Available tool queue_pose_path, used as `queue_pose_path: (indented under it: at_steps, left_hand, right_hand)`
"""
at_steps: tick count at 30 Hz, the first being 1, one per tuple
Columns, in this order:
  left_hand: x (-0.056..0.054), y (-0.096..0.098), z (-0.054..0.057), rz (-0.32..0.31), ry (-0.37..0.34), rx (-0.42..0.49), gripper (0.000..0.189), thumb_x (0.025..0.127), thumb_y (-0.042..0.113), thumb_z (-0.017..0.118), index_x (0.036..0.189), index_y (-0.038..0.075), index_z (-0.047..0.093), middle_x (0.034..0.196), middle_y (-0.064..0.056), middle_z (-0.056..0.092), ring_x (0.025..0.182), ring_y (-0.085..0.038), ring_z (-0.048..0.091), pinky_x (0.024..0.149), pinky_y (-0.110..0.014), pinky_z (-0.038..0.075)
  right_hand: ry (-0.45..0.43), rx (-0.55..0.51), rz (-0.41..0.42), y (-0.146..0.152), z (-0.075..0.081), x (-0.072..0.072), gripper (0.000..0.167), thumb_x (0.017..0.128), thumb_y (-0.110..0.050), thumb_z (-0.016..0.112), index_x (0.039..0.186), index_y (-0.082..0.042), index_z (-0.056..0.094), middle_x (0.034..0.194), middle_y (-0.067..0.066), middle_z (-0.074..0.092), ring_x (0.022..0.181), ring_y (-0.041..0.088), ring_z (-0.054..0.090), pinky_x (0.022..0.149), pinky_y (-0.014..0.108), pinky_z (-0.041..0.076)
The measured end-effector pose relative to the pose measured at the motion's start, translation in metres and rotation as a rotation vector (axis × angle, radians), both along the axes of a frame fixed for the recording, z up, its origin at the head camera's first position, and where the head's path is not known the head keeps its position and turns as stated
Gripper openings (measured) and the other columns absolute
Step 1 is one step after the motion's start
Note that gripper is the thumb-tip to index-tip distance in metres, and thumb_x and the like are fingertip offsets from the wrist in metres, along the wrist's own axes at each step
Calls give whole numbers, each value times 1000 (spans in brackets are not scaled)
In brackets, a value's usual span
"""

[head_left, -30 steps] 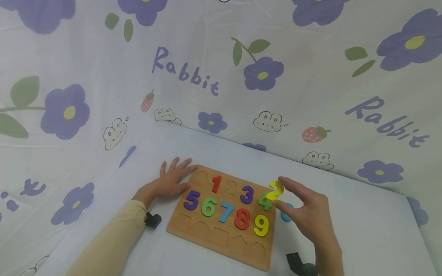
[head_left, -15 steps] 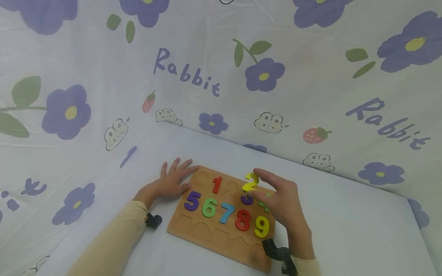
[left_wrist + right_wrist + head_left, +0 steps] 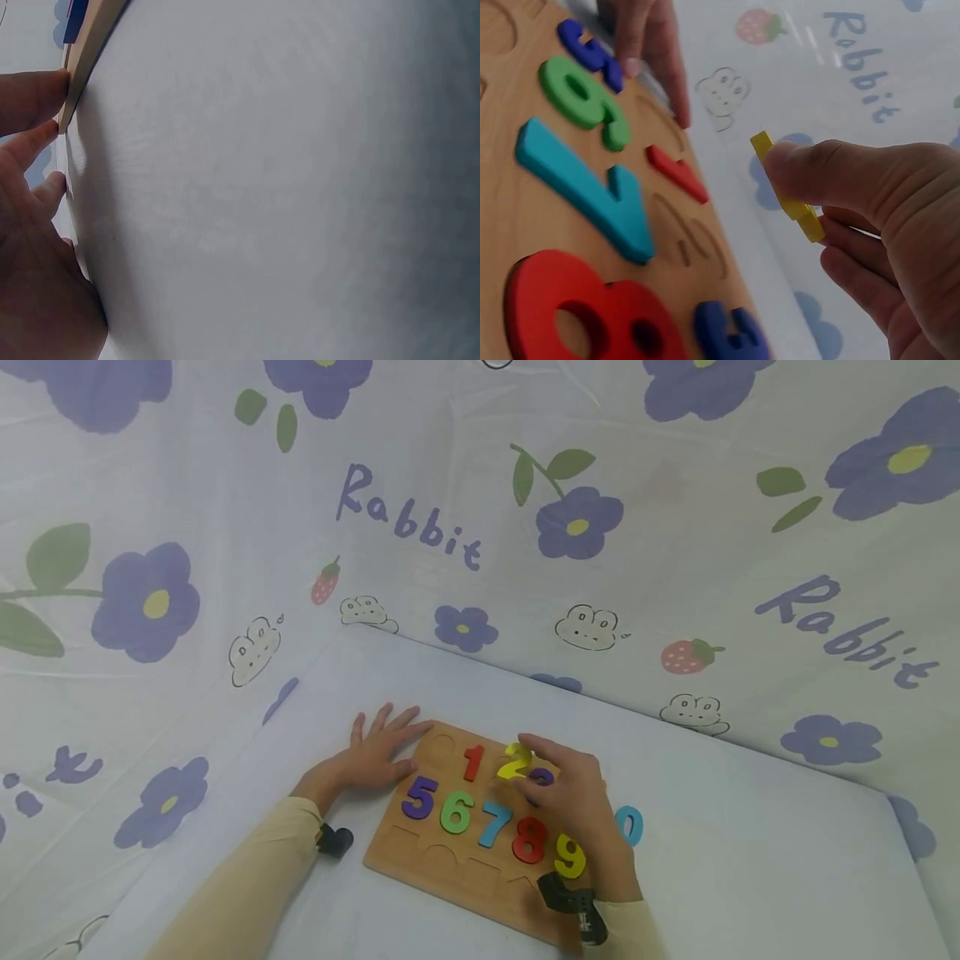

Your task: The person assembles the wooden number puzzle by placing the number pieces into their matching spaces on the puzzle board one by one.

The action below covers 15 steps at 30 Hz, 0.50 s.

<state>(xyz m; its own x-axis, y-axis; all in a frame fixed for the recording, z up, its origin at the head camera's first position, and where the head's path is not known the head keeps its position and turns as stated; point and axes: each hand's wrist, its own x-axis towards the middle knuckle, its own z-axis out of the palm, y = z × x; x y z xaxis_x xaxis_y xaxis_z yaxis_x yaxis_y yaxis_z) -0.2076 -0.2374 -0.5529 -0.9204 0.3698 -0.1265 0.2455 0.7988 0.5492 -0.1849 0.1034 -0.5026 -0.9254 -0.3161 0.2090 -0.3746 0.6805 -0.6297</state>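
Between thumb and fingers, my right hand pinches a yellow number 2. In the right wrist view the yellow piece is seen edge-on, above the wooden number board and apart from it; the 2-shaped recess shows bare wood. My left hand lies with spread fingers at the board's left edge, its thumb and a finger touching it. Set in the board are a red 1, purple 5, green 6, blue 7, red 8 and yellow 9. My right hand partly hides the purple 3.
A blue 0 is on the white table, right of the board. Several outlined recesses run along the board's near side. A flower-printed cloth hangs behind the table.
My right hand has carried the yellow 2 leftward across the board, from over the 4 to the 2-shaped recess. The blue 0 shows fully now. My left hand has stayed put.
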Motion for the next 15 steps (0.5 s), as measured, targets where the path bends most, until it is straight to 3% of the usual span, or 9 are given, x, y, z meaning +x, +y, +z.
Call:
queue_pose_path:
  at_steps: [5, 15]
  left_hand:
    - [1, -1, 1, -4, 3, 2, 70, 108, 24, 63, 173, 22, 36, 185, -14, 17, 169, -52, -7, 127, -80, -15]
    - [2, 0, 3, -1, 6, 3, 71, 107, 24, 63, 173, 21, 36, 185, -15, 17, 169, -52, -6, 127, -81, -15]
  right_hand:
    - [-72, 3, -30, -8, -16, -2, 62, 91, -21, 92, 149, -19, 70, 144, 8, 74, 135, 38, 69, 107, 54, 62]
    - [-133, 46, -55, -20, -32, -5, 63, 91, -21, 92, 150, -21, 69, 122, 3, 78, 99, 21, 67, 92, 38, 65]
